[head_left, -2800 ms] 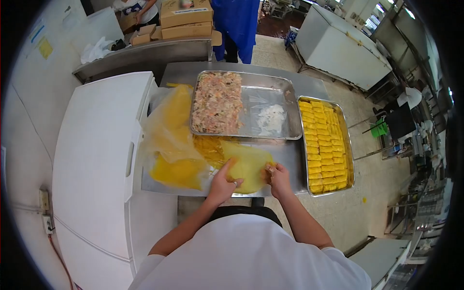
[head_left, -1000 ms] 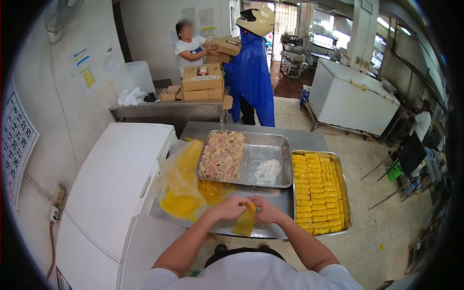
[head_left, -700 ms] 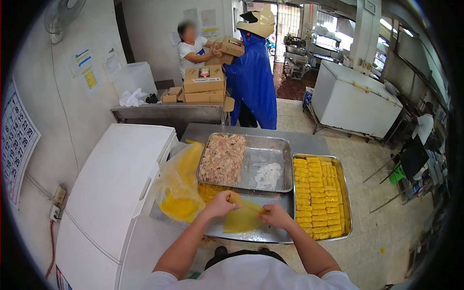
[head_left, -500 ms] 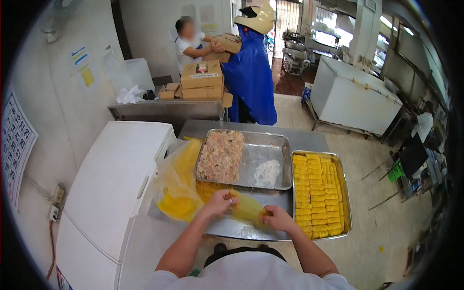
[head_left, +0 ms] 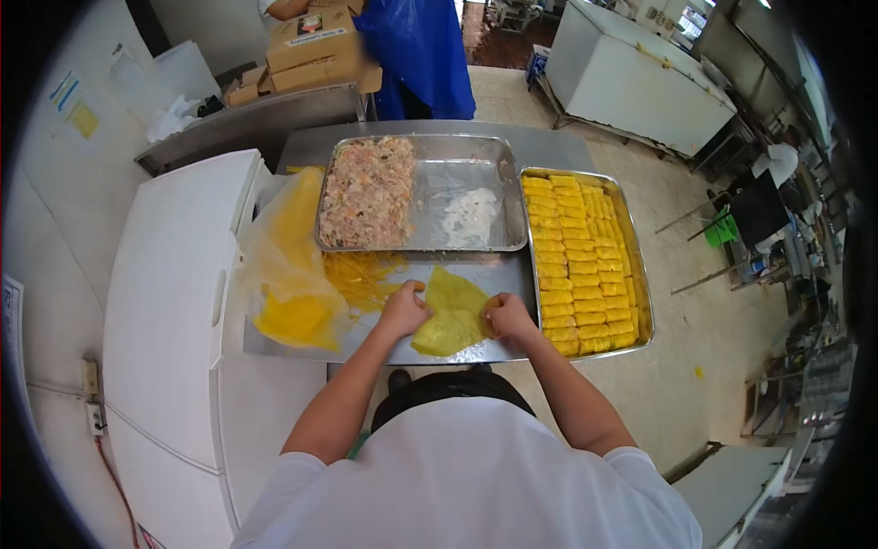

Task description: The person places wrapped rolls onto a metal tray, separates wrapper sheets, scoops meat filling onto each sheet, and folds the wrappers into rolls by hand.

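On the steel table (head_left: 553,142), a yellow wrapper (head_left: 453,316) is spread in front of the tray (head_left: 457,172) of minced filling (head_left: 370,188). Its right edge is pinched by the right hand's (head_left: 509,318) nearly closed fingers; its left edge is met by the left hand's (head_left: 403,311) curled fingers, whose grip cannot be told. Yellow rolls (head_left: 581,265) are lined up at right.

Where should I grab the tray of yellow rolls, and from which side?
I'd take the metal rim at its near and far short ends, coming from the right, over open floor. The tray is long and packed with rolls, so gripping both ends should keep it level; its left side sits close to the mixture tray, likely leaving little finger room.
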`<state>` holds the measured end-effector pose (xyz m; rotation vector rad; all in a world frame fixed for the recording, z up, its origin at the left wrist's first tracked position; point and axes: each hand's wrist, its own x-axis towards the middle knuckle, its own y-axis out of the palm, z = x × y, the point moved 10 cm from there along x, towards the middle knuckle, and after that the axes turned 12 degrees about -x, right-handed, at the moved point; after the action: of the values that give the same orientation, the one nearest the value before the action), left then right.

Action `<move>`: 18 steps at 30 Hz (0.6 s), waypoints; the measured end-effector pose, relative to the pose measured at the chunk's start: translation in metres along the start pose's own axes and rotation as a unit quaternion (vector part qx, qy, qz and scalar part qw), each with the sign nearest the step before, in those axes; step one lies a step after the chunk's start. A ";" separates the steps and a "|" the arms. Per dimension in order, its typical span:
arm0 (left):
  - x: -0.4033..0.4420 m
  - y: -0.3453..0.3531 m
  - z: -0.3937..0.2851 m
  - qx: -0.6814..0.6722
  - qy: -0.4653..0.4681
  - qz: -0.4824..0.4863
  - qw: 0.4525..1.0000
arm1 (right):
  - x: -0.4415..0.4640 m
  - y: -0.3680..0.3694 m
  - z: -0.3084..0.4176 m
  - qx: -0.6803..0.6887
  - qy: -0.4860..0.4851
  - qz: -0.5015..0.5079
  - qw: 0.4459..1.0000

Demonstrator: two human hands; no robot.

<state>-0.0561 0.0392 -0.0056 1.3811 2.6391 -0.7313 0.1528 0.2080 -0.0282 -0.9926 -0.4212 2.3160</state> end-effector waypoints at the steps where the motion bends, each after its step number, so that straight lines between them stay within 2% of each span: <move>1: 0.007 0.001 0.004 -0.013 0.008 -0.015 1.000 | -0.004 -0.001 0.002 -0.016 0.002 0.003 1.000; 5: 0.022 -0.010 0.017 -0.075 0.007 -0.074 0.994 | -0.020 -0.013 0.002 -0.089 0.011 -0.020 0.996; 7: 0.007 -0.015 0.006 -0.013 0.038 -0.088 0.995 | -0.025 -0.009 -0.007 -0.123 -0.006 -0.029 0.992; 10: -0.042 -0.014 -0.032 0.120 0.133 -0.069 0.981 | -0.043 -0.015 0.002 -0.272 -0.113 -0.135 0.946; 11: -0.059 -0.009 -0.041 0.171 0.171 -0.056 0.969 | -0.056 -0.017 0.009 -0.287 -0.064 -0.114 0.949; 14: -0.076 -0.008 -0.018 0.167 0.134 -0.032 0.976 | -0.082 -0.013 0.036 -0.361 -0.146 -0.246 0.888; 17: -0.088 -0.014 -0.016 0.176 0.173 -0.035 0.969 | -0.094 0.004 0.079 -0.413 -0.306 -0.253 0.820; 18: -0.090 -0.015 -0.015 0.181 0.178 -0.031 0.967 | -0.087 0.011 0.074 -0.437 -0.307 -0.232 0.813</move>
<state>-0.0119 -0.0296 0.0382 1.6617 2.9393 -1.1144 0.1422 0.1405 0.0646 -0.3476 -1.8813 1.8857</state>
